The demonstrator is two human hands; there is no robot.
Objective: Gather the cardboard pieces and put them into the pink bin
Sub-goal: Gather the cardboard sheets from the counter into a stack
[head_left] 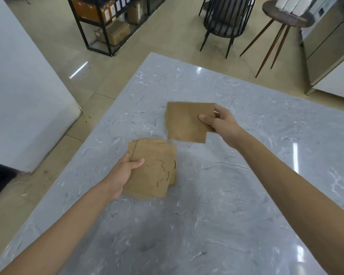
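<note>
Gathering step was nearly done: left hand (125, 171) gripped the cardboard stack (155, 169), right hand (219, 121) pinched a single cardboard piece (185, 122) just beyond it over the worktop (246, 195). Next, probably merging them; no pink bin was visible.

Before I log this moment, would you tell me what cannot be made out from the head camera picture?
- Pink bin: nowhere in the head view, so its place is unknown.
- Number of pieces in the left hand's cardboard stack: overlapping sheets hide each other.
- Right hand's fingers under the single cardboard piece: covered by the piece.
- Labels on the shelf boxes: too small and blurred.
</note>
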